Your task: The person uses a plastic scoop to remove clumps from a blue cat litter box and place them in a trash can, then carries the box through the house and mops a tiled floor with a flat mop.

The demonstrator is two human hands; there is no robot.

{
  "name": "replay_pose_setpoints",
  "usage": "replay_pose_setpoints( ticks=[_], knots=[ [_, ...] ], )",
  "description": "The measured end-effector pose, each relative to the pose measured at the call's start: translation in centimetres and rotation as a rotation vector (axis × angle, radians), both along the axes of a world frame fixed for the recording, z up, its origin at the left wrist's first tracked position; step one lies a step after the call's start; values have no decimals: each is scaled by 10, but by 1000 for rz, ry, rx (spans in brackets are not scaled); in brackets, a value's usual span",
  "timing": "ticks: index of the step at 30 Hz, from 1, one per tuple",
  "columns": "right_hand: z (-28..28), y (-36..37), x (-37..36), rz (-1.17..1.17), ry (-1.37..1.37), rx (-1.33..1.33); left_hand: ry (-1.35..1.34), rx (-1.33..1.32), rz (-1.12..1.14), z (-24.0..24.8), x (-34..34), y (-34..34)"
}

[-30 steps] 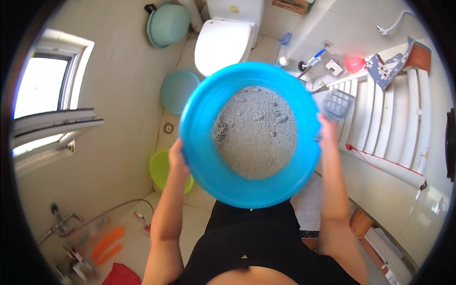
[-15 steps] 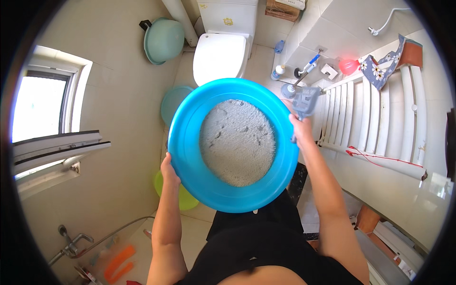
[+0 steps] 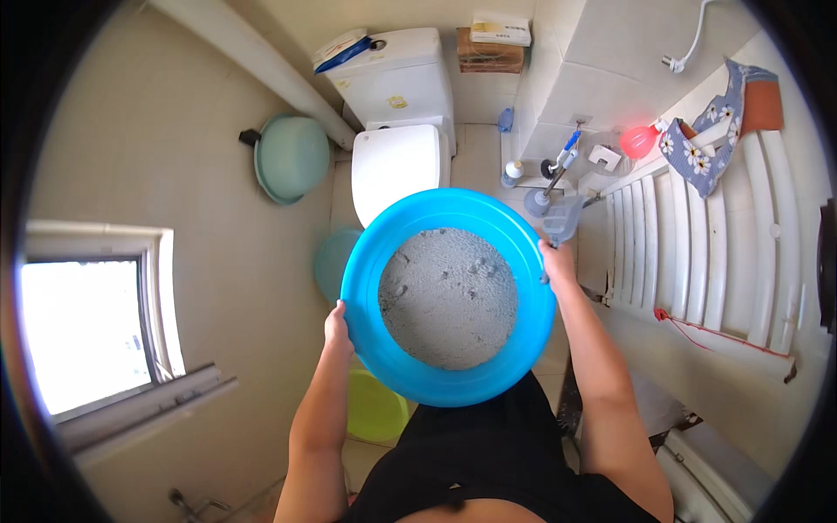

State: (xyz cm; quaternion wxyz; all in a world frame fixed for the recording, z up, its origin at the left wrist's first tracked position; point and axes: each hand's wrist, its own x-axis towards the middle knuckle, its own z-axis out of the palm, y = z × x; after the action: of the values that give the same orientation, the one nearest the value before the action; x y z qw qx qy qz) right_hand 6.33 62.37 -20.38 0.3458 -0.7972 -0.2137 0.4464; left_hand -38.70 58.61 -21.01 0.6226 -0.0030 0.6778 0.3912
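A round blue basin is held up in front of my body. Grey granular litter covers its bottom, with several darker clumps toward the far side. My left hand grips the basin's left rim, thumb on top and the other fingers hidden beneath. At the right rim my right hand is closed on the basin and also on the handle of a grey litter scoop. The scoop's head sticks out beyond the rim, away from me.
Ahead stands a white toilet with its lid down. A pale green basin hangs on the left wall, near a window. A lime-green basin is on the floor. To the right are a plunger and a white radiator.
The view has tilted forward, showing more of the toilet tank. The litter has shifted in the basin, and more clumps show on its surface. Both hands keep their hold.
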Motion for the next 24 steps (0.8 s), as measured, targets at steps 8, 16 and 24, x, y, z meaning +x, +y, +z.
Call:
replay_pose_setpoints(
  ticks=[8,16,24],
  knots=[
    [-116,131,-59,111,-221,45,162,-101,-116,-53,-67,139],
    [-159,276,-96,24,-194,277,219,47,-189,-134,-129,305],
    [-197,190,-53,-86,35,348,210,86,-195,-171,-149,329]
  ],
)
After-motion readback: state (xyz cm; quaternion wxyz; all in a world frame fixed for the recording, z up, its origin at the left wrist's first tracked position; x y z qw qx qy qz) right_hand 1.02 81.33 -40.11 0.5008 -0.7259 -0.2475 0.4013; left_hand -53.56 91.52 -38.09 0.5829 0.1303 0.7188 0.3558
